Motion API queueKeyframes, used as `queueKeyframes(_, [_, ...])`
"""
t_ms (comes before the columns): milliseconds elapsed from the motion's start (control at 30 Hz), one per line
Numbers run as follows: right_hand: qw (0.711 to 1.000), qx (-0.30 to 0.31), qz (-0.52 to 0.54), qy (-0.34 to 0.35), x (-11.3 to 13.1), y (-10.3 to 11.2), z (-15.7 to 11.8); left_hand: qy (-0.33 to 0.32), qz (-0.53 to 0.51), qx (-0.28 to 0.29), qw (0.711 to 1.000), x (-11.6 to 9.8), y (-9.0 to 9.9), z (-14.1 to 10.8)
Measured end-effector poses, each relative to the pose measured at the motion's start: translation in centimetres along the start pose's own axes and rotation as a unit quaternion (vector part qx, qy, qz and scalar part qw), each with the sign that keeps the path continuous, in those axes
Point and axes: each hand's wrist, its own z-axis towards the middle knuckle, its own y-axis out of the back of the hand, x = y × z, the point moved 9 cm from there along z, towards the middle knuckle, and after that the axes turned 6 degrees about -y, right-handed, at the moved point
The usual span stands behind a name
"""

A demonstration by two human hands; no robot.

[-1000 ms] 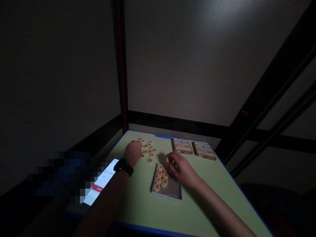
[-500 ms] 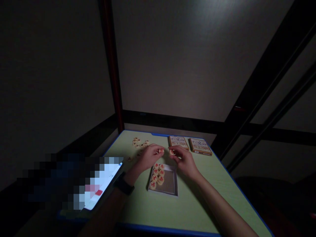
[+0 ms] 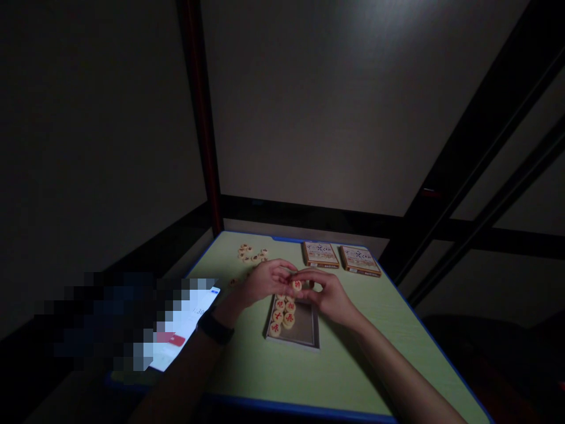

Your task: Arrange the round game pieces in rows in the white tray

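Note:
Between the thumb and fingers of my right hand [image 3: 326, 294] is a round xiangqi piece [image 3: 296, 285], its red character facing me. My left hand [image 3: 265, 281] meets it from the left, fingers stretched out and apart; its thumb is close to the piece, and whether it touches cannot be told. Just below both hands lies a shallow open box [image 3: 304, 327]. Several red-marked xiangqi pieces [image 3: 288, 319] fill its left side in two columns. The box's far end is hidden behind my hands.
Several loose xiangqi pieces [image 3: 255, 258] lie at the table's far left. Two printed boxes [image 3: 320, 254] sit side by side at the far right. A lit phone-like screen [image 3: 176, 338], partly pixelated, is at the left. The green table [image 3: 366, 365] has a blue edge.
My hands have come together over the box's far end. The piece that was in my left fingers seems to be at my right fingertips now, and the left fingers have spread.

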Motion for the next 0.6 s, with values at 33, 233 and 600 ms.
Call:
queueKeyframes(33, [1.0,0.009,0.008,-0.005,0.0,-0.2,-0.1,0.003,-0.007,0.01,1.0,0.1,-0.3,-0.1])
queueKeyframes(233, [0.999,-0.001,-0.036,-0.023,0.0,-0.2,-0.4,-0.001,-0.05,0.017,0.999,0.3,-0.6,-0.2])
queueKeyframes(600, [0.99,-0.055,-0.109,0.071,2.0,0.0,-1.1,0.026,-0.138,0.031,0.99,-0.3,-1.6,-0.8])
